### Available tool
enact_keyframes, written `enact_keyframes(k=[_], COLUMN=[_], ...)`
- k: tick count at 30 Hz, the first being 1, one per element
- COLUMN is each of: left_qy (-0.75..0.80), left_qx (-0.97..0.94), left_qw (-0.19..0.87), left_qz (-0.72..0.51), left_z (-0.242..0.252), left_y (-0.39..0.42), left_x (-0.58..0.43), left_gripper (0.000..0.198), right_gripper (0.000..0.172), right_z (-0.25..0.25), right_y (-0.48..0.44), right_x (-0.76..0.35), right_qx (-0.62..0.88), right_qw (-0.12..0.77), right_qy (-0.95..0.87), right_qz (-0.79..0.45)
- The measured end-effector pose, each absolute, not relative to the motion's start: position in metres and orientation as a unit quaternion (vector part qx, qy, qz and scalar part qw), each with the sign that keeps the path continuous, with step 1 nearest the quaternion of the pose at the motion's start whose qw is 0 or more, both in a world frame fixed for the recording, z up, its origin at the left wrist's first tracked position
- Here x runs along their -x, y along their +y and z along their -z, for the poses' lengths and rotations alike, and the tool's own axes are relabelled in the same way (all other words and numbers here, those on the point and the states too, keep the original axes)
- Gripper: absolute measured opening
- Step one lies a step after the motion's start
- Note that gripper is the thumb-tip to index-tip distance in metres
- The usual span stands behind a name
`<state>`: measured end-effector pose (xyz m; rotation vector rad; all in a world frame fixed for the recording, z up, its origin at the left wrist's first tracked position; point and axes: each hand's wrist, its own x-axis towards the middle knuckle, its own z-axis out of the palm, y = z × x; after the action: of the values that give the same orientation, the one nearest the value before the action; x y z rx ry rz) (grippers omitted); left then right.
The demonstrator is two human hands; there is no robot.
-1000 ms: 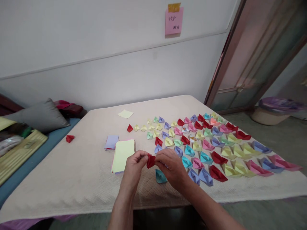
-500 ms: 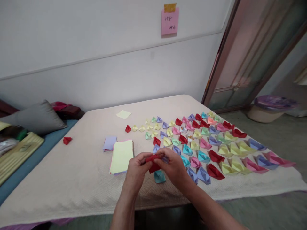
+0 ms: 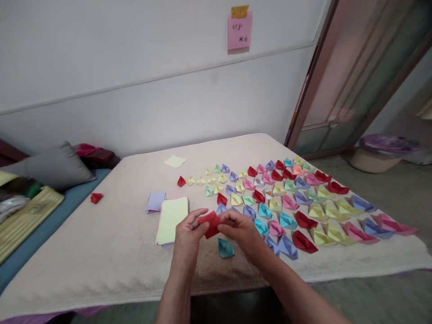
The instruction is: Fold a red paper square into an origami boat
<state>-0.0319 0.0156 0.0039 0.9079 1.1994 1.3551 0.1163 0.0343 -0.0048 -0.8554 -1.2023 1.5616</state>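
Note:
My left hand [image 3: 187,236] and my right hand [image 3: 241,231] pinch a small folded red paper [image 3: 211,223] between them, held just above the table's near edge. Under my right hand lies a teal paper boat [image 3: 225,248]. A stack of yellow paper sheets [image 3: 171,214] rests just left of my hands, with lilac sheets [image 3: 155,200] beside it. Rows of several folded paper boats [image 3: 286,200] in red, yellow, pink, blue and green spread to the right.
The table wears a cream cloth [image 3: 101,252]. A stray red boat [image 3: 96,197] sits at its left edge, a single yellow sheet [image 3: 174,160] at the back. A grey cushion [image 3: 57,165] lies left; a pink note [image 3: 239,30] hangs on the wall; a door frame [image 3: 317,76] stands right.
The red paper has been turned and reshaped between my fingers; both hands dipped slightly and came back up. Nothing on the table moved.

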Motion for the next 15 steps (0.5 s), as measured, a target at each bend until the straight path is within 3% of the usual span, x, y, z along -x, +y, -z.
enact_keyframes(k=[15], left_qy=[0.523], left_qx=[-0.403], left_qw=[0.565], left_qz=[-0.494], left_z=[-0.0061], left_y=[0.0139], left_x=[0.0302], left_gripper=[0.031], right_gripper=[0.010], right_z=[0.0059], right_y=[0.0417], right_x=[-0.1223], right_qx=[0.398], right_qw=[0.492], right_qy=[-0.493], right_qz=[-0.597])
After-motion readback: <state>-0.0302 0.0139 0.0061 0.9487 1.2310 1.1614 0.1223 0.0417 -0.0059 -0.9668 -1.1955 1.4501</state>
